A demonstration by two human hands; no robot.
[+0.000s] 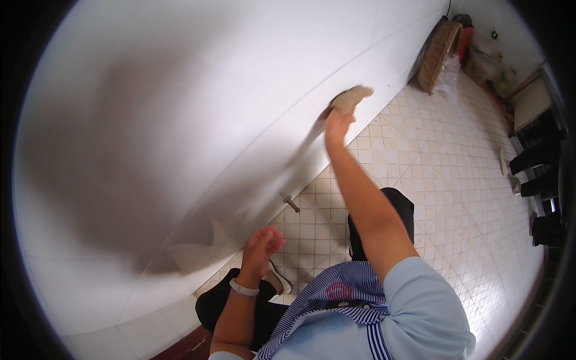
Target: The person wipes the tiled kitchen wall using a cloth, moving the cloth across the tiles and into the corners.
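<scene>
Stretched out along the white tiled wall (pixel 252 85), my right hand (pixel 338 128) holds a beige cloth (pixel 351 99) against the wall's lower part. The cloth is bunched and slightly blurred, and its shadow falls just beside it. My left hand (pixel 263 245) hangs over the floor near my knee, with fingers partly curled and nothing seen in them. A pale band circles that wrist. Between my two hands, a small metal tap or pipe fitting (pixel 291 202) juts out of the wall close to the floor.
Beige square tiles cover the floor (pixel 432 180). A wicker basket (pixel 438 58) leans on the wall at the far end, with a clear plastic bag (pixel 447 78) beside it. Other people's dark-trousered legs (pixel 537 159) are at the right edge. A dark red board (pixel 189 346) lies low at the left.
</scene>
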